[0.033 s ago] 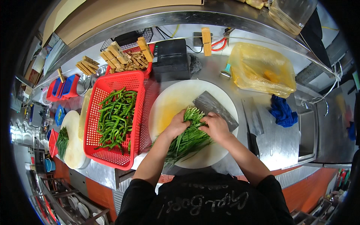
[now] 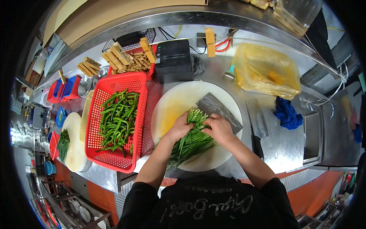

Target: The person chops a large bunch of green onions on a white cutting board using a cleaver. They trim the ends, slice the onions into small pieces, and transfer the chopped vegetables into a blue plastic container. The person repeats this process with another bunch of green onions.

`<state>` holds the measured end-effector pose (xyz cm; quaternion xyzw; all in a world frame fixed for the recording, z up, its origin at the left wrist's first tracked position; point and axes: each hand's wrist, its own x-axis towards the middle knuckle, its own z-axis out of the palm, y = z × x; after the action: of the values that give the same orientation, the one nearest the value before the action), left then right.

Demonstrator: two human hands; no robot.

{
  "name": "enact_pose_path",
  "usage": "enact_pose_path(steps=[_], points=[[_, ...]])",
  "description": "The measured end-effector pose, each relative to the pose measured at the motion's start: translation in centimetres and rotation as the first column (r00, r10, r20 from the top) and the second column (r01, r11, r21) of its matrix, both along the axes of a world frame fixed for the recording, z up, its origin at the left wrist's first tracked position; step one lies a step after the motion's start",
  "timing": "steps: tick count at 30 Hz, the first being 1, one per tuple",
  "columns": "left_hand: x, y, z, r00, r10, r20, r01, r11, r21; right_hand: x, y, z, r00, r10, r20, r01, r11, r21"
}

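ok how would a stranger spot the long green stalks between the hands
On the big round white cutting board, right of the red perforated plastic basket, look between the left hand and right hand. The long green stalks there have pale ends, unlike the basket's curled green peppers.

A steel counter (image 2: pixel 219 68) is stretching across the room, with a white wall (image 2: pixel 91 50) rising behind it and a steel shelf (image 2: pixel 152 18) running overhead. At the right, a sink (image 2: pixel 313 141) is sitting in the metalwork. Bright light (image 2: pixel 284 158) is glinting off the counter nearby. Orange-brown floor (image 2: pixel 318 191) is showing below, and a rack (image 2: pixel 57 187) is standing at lower left.
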<state>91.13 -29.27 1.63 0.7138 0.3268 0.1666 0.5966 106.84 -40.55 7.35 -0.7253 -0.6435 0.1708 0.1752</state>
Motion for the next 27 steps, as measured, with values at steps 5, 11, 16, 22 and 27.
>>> enact_pose_path(steps=[5,11,16,22,27], points=[[0.2,-0.3,1.5,0.998,-0.011,0.07,0.019,0.992,-0.121,-0.7,0.5,-0.5,0.999,0.019,-0.035,-0.02,0.999,-0.03],[-0.1,-0.4,1.2,0.996,0.013,0.083,-0.001,0.991,-0.133,-0.4,0.6,-2.3,0.986,-0.073,-0.15,0.079,0.996,0.029],[0.3,-0.7,2.2,0.995,-0.053,-0.089,0.062,0.993,0.105,0.1,0.3,-2.4,0.941,-0.163,-0.295,0.174,0.985,0.012],[0.5,-0.6,1.9,0.979,0.018,-0.202,0.024,0.979,0.203,-0.2,-0.8,-0.6,0.975,-0.107,-0.197,0.16,0.947,0.279],[0.6,-0.5,2.5,0.982,0.03,-0.187,0.009,0.979,0.206,-0.6,-1.2,-1.5,0.998,0.066,0.012,-0.067,0.969,0.238]])
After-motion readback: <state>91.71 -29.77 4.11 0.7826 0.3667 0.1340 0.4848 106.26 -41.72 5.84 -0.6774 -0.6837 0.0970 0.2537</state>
